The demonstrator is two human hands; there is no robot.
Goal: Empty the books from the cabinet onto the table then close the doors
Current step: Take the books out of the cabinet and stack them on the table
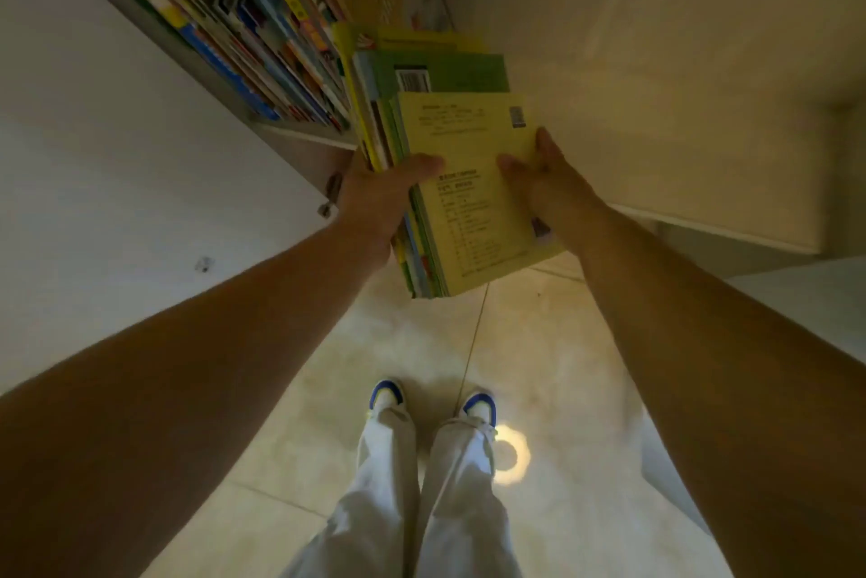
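Note:
A stack of thin books (473, 212) with yellow and green covers is clamped between both hands, just in front of the cabinet shelf. My left hand (379, 197) grips the stack's left side with the thumb on the top yellow cover. My right hand (548, 183) presses on the stack's right edge. A row of colourful upright books (262, 29) still stands on the cabinet shelf (304, 134) at upper left. An open white cabinet door (703, 85) hangs at the right. No table is in view.
A white cabinet door panel (117, 179) fills the left side, with a small metal hinge (330, 195) near my left wrist. Pale floor tiles (539, 343) lie below, where my legs and blue-and-white shoes (386, 394) stand.

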